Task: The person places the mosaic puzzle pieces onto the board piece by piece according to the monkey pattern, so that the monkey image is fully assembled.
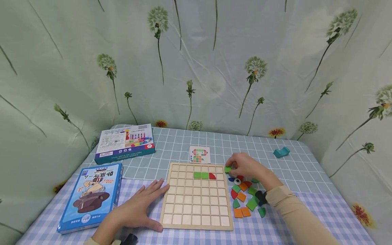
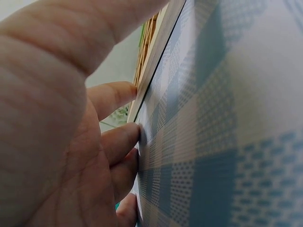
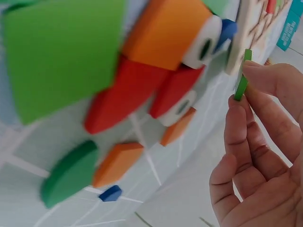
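A light wooden grid board (image 1: 196,199) lies flat on the table. Its second row from the far side holds two green square tiles (image 1: 201,175) and a red quarter-round tile (image 1: 212,176). My left hand (image 1: 137,207) rests spread at the board's left edge, with thumb and index finger touching the frame. Between thumb and fingers, my right hand (image 1: 247,169) pinches a green square tile (image 3: 242,78) just off the board's far right corner. Under and in front of that hand lies a loose pile of tiles, among them a green square (image 1: 251,204) and an orange square (image 1: 241,196).
A small picture card (image 1: 199,154) lies beyond the board. To the left are a blue game box (image 1: 92,197) and a bead-set box (image 1: 125,143). A teal block (image 1: 281,152) sits at the far right. A patterned curtain (image 1: 208,68) hangs behind the table.
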Available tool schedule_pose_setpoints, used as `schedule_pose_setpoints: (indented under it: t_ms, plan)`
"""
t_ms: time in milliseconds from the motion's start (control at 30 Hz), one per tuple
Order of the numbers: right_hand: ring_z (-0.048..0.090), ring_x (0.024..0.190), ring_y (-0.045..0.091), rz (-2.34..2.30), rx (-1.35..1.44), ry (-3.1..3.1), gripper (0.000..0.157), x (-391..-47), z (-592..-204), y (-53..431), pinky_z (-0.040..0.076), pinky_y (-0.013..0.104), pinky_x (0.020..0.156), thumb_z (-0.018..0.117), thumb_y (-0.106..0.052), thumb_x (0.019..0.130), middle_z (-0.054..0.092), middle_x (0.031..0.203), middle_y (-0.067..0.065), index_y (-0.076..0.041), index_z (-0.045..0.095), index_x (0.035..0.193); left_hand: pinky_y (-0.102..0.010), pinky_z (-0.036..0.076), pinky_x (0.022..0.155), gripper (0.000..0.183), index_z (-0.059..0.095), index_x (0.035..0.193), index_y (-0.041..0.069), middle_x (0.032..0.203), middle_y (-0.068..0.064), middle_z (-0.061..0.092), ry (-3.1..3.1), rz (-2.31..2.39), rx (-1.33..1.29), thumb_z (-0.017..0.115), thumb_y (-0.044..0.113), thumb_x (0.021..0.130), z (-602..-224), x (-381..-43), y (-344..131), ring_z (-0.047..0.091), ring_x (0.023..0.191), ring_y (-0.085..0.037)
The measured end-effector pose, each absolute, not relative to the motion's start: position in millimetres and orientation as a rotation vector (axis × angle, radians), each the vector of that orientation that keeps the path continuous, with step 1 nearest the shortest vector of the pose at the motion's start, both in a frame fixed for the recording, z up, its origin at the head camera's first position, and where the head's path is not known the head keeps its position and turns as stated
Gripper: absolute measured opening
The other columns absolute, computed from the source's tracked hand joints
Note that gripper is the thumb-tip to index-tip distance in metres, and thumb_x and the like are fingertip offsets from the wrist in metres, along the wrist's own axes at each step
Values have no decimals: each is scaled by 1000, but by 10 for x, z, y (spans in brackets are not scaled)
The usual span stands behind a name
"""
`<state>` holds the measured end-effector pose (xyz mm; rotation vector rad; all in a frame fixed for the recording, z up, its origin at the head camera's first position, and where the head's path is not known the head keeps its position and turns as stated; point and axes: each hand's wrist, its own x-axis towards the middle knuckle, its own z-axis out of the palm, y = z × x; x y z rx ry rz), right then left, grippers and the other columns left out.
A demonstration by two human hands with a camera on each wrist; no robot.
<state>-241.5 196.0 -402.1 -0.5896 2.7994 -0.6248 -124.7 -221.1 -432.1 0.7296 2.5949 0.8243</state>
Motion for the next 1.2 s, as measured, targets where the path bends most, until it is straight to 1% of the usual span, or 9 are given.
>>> schedule_pose_setpoints:
  t_ms: [267, 700, 733, 767, 867, 967, 1000, 1067, 1200]
  plan:
    - [68, 97, 18, -653, -688, 2814, 24, -2461, -3889, 1863, 63, 33, 86, 80, -12, 95, 78, 114, 5, -6, 81, 118, -82, 11, 125, 123, 34, 170, 18, 179, -20, 22, 2586, 833, 740, 93, 62, 71, -4315, -1244, -2217, 18, 165, -51]
    - [68, 90, 11, -686, -957, 2736, 19, -2542, -3925, 1367, 59, 23, 80, 81, -14, 94, 77, 106, 3, -6, 83, 111, -82, 9, 126, 123, 35, 170, 19, 179, -18, 22, 2581, 853, 712, 93, 64, 71, -4339, -1259, -2230, 16, 165, -50]
    - [68, 89, 10, -694, -983, 2722, 20, -2543, -3933, 1318, 60, 24, 80, 81, -14, 94, 77, 106, 4, -6, 83, 112, -82, 10, 125, 123, 35, 170, 18, 179, -18, 22, 2582, 849, 717, 93, 63, 71, -4335, -1258, -2229, 17, 165, -50]
    - [68, 88, 9, -695, -1015, 2715, 19, -2548, -3945, 1270, 61, 25, 86, 81, -14, 94, 78, 106, 3, -6, 83, 111, -82, 10, 125, 123, 35, 170, 18, 179, -18, 23, 2583, 846, 720, 93, 63, 71, -4330, -1256, -2227, 17, 165, -50]
    - [69, 88, 8, -702, -1085, 2687, 18, -2545, -3968, 1142, 61, 27, 91, 81, -11, 94, 80, 106, 3, -6, 82, 111, -83, 11, 124, 123, 35, 170, 18, 179, -20, 23, 2587, 839, 733, 93, 62, 71, -4323, -1248, -2223, 18, 164, -52]
    - [69, 90, 10, -739, -1101, 2644, 19, -2537, -3995, 1037, 60, 24, 89, 78, -8, 95, 80, 108, 4, -6, 82, 113, -83, 12, 124, 123, 34, 170, 17, 179, -20, 23, 2589, 832, 739, 93, 62, 72, -4319, -1244, -2221, 19, 164, -52]
    - [69, 91, 11, -744, -1107, 2634, 19, -2531, -4005, 1007, 59, 22, 82, 78, -7, 95, 79, 109, 4, -6, 82, 113, -82, 11, 125, 123, 34, 170, 18, 179, -19, 23, 2591, 830, 734, 93, 62, 71, -4320, -1245, -2220, 18, 164, -51]
    - [69, 91, 13, -750, -1114, 2617, 19, -2523, -4030, 957, 57, 21, 79, 77, -7, 95, 78, 109, 5, -6, 82, 113, -82, 12, 125, 123, 34, 170, 18, 179, -19, 23, 2596, 822, 736, 93, 62, 71, -4319, -1248, -2219, 19, 164, -51]
    - [68, 91, 13, -723, -1122, 2614, 18, -2508, -4080, 879, 57, 20, 81, 79, -10, 95, 77, 108, 5, -6, 82, 112, -82, 12, 125, 124, 34, 170, 19, 179, -19, 23, 2606, 813, 735, 93, 63, 70, -4315, -1247, -2213, 19, 165, -51]
